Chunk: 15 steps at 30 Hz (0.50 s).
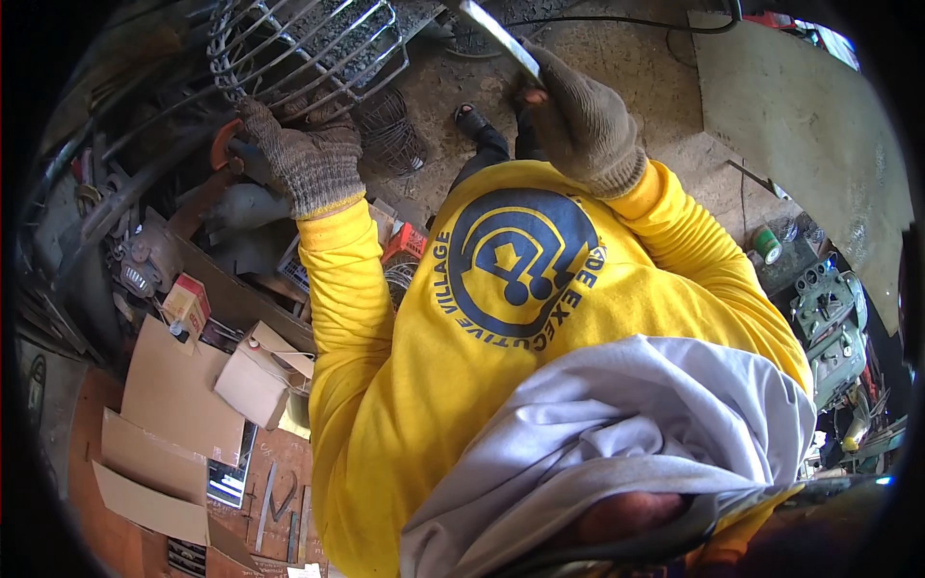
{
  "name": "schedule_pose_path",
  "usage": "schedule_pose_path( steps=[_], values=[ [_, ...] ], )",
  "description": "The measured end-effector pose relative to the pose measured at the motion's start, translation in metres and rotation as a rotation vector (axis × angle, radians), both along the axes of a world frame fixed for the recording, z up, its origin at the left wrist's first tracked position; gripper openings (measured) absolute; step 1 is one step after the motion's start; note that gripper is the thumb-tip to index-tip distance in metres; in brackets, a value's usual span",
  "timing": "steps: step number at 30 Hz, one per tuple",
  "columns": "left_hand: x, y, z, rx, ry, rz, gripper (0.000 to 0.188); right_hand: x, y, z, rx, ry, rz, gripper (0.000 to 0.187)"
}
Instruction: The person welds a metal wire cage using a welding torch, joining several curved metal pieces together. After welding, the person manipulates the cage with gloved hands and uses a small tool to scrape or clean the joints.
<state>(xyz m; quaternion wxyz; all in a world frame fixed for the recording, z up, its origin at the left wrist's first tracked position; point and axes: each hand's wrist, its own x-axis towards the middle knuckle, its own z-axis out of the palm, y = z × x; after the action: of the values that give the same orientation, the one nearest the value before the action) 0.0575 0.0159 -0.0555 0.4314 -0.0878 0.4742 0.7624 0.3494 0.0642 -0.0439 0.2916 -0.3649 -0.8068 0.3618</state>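
One pale grey cloth [617, 405] is the nearest thing, draped over the upper part of the yellow sweatshirt [414, 385], perhaps against dust. Farther out, beyond the sleeves, the two gloved hands are well apart from each other. The right hand [583, 125] is closed around a flat pale bar [499, 37]; most of the visible length projects past the fist, which probably gives it reach. The left hand [318, 159] lies against the lower edge of a metal rod rack [323, 67], I judge for keeping it steady. Its fingertips are partly lost among the rods, so whether this grip is fully closed I cannot tell. What carries the rack is also not clear; dark lumps show between its bars.

Below the rack's lower right corner, a coil of wire [393, 135] rests on the floor [655, 72]. On the reddish-brown board [289, 458], an open cardboard box [149, 482] occupies the left part, and metal strips [264, 506] lie beside it, flat, maybe so that they are easy to pick up. At the opposite side, a green can [766, 244] is near the lower left edge of a large grey sheet [814, 144].
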Motion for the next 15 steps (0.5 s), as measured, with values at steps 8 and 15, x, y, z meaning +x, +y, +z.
schedule_pose_path(
  steps=[8,15],
  values=[
    [-0.007,0.0,-0.009,0.078,-0.061,-0.041,0.049,0.004,-0.017,-0.018,-0.046,0.008,-0.08,0.048],
    [-0.004,0.003,-0.007,0.044,-0.011,-0.095,0.05,-0.002,-0.018,-0.015,-0.131,-0.033,-0.104,0.04]
  ],
)
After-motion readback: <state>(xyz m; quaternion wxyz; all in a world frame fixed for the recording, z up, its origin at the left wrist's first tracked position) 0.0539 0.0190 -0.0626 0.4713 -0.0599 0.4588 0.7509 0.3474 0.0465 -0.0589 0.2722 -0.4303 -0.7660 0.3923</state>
